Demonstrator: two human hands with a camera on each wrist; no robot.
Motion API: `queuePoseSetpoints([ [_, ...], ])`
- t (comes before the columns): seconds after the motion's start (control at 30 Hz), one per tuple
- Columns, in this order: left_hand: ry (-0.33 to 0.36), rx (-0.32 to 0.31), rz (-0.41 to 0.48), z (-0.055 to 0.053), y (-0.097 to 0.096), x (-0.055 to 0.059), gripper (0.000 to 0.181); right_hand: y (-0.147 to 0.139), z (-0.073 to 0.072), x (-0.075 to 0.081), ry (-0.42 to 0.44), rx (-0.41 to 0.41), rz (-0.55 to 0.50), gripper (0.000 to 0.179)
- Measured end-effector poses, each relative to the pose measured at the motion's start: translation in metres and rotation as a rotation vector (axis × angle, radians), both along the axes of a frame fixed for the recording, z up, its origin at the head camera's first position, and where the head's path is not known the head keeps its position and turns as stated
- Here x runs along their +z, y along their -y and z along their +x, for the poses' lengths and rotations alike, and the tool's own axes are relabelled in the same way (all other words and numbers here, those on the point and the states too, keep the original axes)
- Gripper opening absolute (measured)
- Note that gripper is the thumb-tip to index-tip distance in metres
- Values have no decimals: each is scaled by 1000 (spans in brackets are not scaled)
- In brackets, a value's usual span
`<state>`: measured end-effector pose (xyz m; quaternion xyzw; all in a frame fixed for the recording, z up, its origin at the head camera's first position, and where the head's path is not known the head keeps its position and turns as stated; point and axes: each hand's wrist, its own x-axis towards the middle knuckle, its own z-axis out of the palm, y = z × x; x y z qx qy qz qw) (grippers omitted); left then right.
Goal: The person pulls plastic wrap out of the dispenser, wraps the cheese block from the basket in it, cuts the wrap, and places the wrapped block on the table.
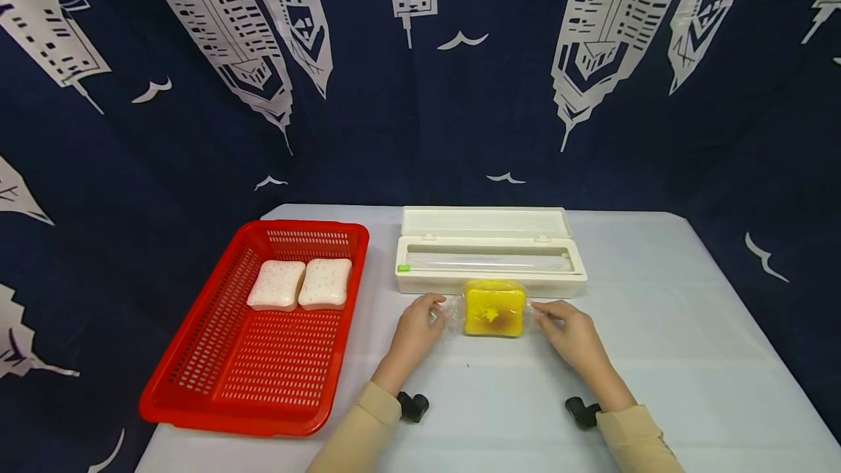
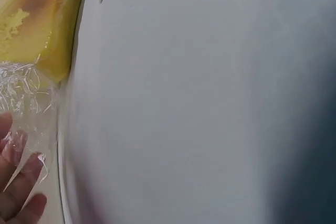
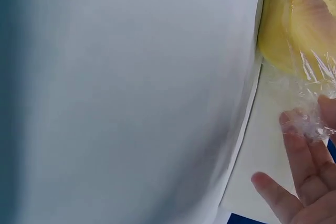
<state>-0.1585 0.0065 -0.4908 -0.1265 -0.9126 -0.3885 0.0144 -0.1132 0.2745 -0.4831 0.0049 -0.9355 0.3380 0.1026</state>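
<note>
A yellow block shaped like a bread slice [image 1: 494, 308], with a browned patch and a star-like mark, is covered in clear plastic wrap [image 1: 452, 314]. It sits at the front of the white box on the table. My left hand [image 1: 415, 327] pinches the gathered wrap on the block's left side. On the other side, my right hand [image 1: 573, 336] pinches the wrap's right end between thumb and fingers. In the right wrist view the bunched wrap [image 3: 310, 124] shows at the fingertips, with the little finger spread away. The left wrist view cuts off part of the left hand.
Behind the block lies a long white wrap dispenser box [image 1: 486, 287], lid raised, with a clear roll inside and a green tab at left. A red perforated basket [image 1: 263, 414] at left holds two white bread-slice-shaped pieces [image 1: 277, 285]. A dark patterned curtain [image 1: 420, 115] hangs behind the table.
</note>
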Motion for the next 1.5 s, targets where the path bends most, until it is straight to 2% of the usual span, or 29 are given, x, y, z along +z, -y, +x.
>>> queuePoseSetpoints([
  [0.2,-35,47,74,2,2,-4,14,2,2,-2,-30,-53,-24,21],
  [0.37,8,32,87,11,7,5,12,3,9,5,6,-76,-44,21],
  [0.53,88,-32,44,27,16,13,9,3,23,16,147,-67,-78,24],
  [0.63,122,-38,36,36,20,16,9,4,29,19,245,-77,-104,24],
  [0.77,135,-12,24,43,25,18,10,6,35,17,335,-107,-174,23],
  [0.87,132,37,25,46,27,16,7,5,38,14,406,-137,-249,37],
  [0.97,219,89,67,48,27,14,19,5,41,10,512,-159,-297,57],
  [1.03,330,95,96,49,25,10,36,7,44,8,581,-160,-318,65],
  [1.1,442,73,132,51,23,7,48,9,46,6,616,-156,-339,66],
  [1.17,511,43,169,52,20,4,52,11,49,4,605,-153,-364,61],
  [1.23,537,33,216,53,17,2,49,13,51,3,575,-172,-382,54],
  [1.33,504,43,245,55,15,1,39,14,53,2,532,-208,-398,47],
  [1.5,460,78,222,60,15,2,29,15,55,1,520,-258,-424,45],
])
